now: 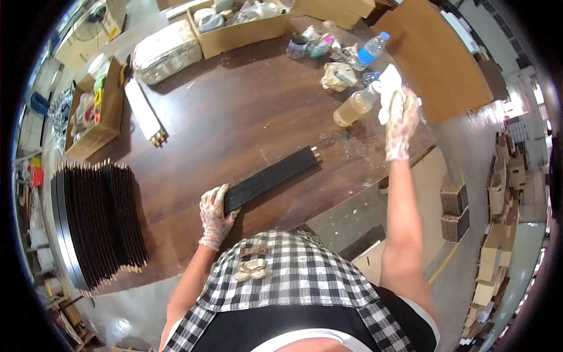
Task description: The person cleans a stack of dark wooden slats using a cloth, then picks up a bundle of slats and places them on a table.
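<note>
shirt (281,321), left hand (216,218) holding board (271,178), perhaps cloth (389,83)

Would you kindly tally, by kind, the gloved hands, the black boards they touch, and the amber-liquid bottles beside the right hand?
Gloved hands: 2 (left hand, right hand)
Black board: 1
Amber-liquid bottle: 1
Total: 4

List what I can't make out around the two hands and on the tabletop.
All in the head view:
- Underside of the black board: hidden, as it faces the tabletop.
- Right hand: blurred; whether its fingers grip the white wipe or only press it is unclear.
- Small bottle: partly hidden behind the bottle of amber liquid.
- Stacked black boards: edges too fine and crowded to count.
</note>
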Demonstrator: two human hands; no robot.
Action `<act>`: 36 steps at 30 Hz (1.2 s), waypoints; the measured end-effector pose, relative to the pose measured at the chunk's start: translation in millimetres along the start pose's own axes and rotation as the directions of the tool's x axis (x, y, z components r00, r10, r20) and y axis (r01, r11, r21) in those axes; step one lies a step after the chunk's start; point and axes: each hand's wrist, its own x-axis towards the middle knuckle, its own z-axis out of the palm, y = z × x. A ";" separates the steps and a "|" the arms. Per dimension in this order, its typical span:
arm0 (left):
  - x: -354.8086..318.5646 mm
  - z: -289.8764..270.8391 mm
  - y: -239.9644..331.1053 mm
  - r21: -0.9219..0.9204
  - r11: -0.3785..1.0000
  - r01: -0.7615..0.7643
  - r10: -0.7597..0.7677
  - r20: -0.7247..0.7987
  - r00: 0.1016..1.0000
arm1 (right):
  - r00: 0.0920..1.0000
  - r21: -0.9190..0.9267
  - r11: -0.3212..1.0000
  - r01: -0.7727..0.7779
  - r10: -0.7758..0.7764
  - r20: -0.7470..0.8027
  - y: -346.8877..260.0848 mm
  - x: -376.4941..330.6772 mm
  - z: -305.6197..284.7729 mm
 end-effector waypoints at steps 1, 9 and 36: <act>-0.2 1.1 -0.5 0.002 1.000 -0.009 0.009 -0.009 1.000 | 0.991 -0.083 0.988 0.130 -0.133 -0.031 3.5 19.1 2.0; 1.6 8.9 4.7 0.014 1.000 0.011 -0.011 -0.015 1.000 | 0.925 -0.466 0.837 0.287 -0.115 0.363 32.6 28.1 25.8; 1.8 5.2 6.5 0.042 0.999 0.003 -0.002 -0.006 1.000 | 0.921 -0.206 0.929 0.308 -0.237 0.310 63.3 13.8 9.5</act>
